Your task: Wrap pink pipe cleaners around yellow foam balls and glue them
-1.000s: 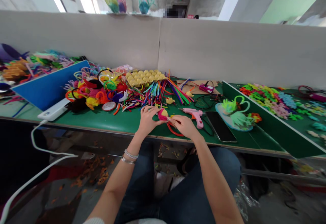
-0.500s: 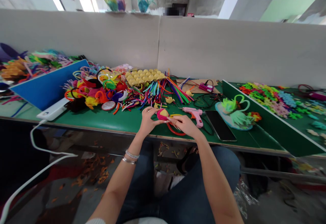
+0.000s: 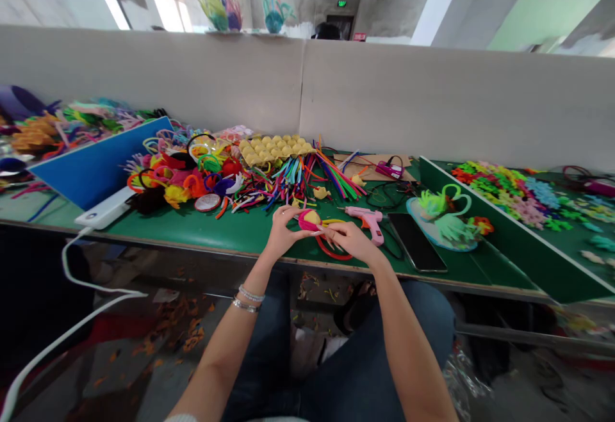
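My left hand (image 3: 283, 232) holds a pink fuzzy craft piece with a yellow centre (image 3: 310, 219) between thumb and fingers, just above the table's front edge. From the other side my right hand (image 3: 350, 240) pinches the same piece, its fingertips closed at the lower right rim. A yellow pipe cleaner (image 3: 332, 221) shows by the right fingers; whether it is joined to the piece I cannot tell. Under my hands lies a red pipe cleaner loop (image 3: 331, 255). A pink glue gun (image 3: 368, 218) rests on the green table right of my hands.
A black phone (image 3: 417, 243) and a board with green pipe-cleaner swans (image 3: 449, 220) lie to the right, before a green divider (image 3: 509, 236). Behind are loose pipe cleaners (image 3: 293, 175) and a yellow egg tray (image 3: 273, 148). Leftward sit a colourful pile (image 3: 192, 175) and white power strip (image 3: 106, 207).
The camera view has tilted up slightly, so the scene sits a little lower. Both hands keep their hold on the pink and yellow piece, with hardly any finger movement.
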Tool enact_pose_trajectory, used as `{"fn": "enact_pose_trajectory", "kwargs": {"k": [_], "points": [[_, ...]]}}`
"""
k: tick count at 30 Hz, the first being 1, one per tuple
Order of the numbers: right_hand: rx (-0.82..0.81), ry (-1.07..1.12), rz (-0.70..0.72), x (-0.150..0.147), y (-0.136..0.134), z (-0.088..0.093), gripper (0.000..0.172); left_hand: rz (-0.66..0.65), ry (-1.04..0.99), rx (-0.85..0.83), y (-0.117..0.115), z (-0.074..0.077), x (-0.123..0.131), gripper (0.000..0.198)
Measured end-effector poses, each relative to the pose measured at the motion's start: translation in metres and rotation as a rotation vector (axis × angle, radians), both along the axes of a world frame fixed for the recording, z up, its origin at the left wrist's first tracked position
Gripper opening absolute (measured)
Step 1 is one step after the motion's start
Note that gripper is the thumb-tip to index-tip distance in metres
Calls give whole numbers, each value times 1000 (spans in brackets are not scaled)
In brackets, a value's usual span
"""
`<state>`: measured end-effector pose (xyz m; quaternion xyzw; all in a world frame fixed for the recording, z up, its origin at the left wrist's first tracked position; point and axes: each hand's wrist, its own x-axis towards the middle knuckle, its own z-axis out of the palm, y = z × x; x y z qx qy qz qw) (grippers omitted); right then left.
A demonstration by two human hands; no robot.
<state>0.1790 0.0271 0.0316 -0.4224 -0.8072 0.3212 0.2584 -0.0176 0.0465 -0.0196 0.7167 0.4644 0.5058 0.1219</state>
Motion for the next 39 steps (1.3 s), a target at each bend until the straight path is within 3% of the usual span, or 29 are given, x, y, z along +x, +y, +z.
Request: {"fn": "enact_pose_trajectory", "kwargs": {"k": [7,14,26,32,39], "points": [[-131,116,-18,1,2,-5,47,-49,-180,-60,0,-4,5,42],[-256,205,-3,2,-2,1,44,-151,-302,-143,2,-10,7,46],[-213,116,-44,6,-1,3,48,-247,-477,-303,1,-12,8,42],[-151,108,-57,5,-2,3,50,-387,-652,-429,4,-16,7,42],[-138,117,-64,4,-2,3,48,-440,-752,-538,-1,-3,10,40]]}}
